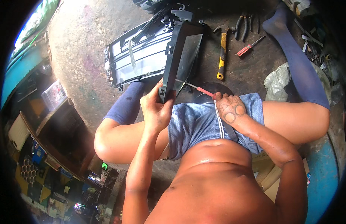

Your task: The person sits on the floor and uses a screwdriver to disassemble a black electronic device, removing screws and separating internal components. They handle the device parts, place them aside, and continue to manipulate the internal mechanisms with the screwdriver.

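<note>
My left hand (157, 110) is closed around the near end of a black plastic frame (172, 61), part of an appliance casing with a pale, ribbed inner panel (141, 56). The casing is tilted up on its edge between my legs. In front of my shorts, my right hand (231, 109) grips a screwdriver (206, 92) by its red handle. Its metal shaft points left at the frame's right side, near a dark glossy sheet (191, 54). Whether the tip touches anything is hard to make out.
Right of the casing lie a yellow-and-black hammer (222, 48), dark-handled pliers (241, 28) and a second red screwdriver (250, 46). A crumpled pale sack (279, 82) sits by my right leg. To the left are a clear plastic box (54, 95) and cluttered wooden shelving (50, 136).
</note>
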Available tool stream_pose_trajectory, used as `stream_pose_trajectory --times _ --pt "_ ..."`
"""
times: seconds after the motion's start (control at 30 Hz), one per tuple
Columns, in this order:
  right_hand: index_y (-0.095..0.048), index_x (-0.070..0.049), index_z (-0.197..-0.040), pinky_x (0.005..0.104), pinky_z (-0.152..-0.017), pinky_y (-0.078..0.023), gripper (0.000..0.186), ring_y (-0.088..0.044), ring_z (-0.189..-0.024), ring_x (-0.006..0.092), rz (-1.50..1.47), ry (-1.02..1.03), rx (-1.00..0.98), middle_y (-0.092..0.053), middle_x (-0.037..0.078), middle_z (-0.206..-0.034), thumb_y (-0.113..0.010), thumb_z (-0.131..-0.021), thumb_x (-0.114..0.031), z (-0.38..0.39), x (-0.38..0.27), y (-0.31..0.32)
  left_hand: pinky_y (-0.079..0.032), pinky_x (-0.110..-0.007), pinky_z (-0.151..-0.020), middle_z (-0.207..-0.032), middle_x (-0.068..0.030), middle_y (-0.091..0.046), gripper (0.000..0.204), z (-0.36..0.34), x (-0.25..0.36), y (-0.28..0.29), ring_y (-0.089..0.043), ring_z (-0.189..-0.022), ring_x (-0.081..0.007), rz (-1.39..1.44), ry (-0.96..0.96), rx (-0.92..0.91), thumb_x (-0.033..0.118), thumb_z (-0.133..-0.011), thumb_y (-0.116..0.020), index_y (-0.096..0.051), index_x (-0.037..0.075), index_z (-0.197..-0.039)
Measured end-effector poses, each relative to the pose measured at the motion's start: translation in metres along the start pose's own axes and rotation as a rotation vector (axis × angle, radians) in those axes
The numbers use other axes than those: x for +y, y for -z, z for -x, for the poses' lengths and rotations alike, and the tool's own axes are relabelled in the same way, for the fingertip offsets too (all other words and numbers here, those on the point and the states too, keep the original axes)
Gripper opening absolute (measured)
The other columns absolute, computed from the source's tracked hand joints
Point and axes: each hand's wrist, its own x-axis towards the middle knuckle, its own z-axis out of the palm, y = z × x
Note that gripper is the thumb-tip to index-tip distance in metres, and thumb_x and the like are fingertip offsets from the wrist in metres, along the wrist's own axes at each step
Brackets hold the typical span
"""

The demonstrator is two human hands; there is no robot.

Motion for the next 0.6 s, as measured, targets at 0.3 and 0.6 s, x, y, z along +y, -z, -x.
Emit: stream_pose_trajectory --times 0.3,0.6 --pt "-0.073 -0.011 -0.109 0.0473 -0.070 -0.060 0.023 -0.075 -0.077 0.0361 -0.204 -0.117 0.018 -0.074 0.018 -0.082 -0.062 -0.097 -0.028 0.005 0.022 -0.005 -0.054 -0.030 -0.091 -0.120 -0.0173 -0.074 0.038 -0.008 0.003 0.009 -0.067 -0.111 -0.0160 0.130 0.037 -0.066 -0.008 -0.087 -0.063 -0.062 -0.012 -0.125" --pt "-0.071 -0.007 -0.108 0.0479 -0.075 -0.057 0.025 -0.073 -0.080 0.0343 0.007 -0.099 0.113 -0.072 0.019 -0.090 -0.064 -0.096 -0.028 -0.038 0.102 0.051 -0.058 -0.034 -0.088 -0.123 -0.0164 -0.071 0.037 -0.022 -0.023 0.028 -0.065 -0.117 -0.0237 0.356 0.064 -0.072 -0.009 -0.089 -0.061 -0.062 -0.007 -0.125"
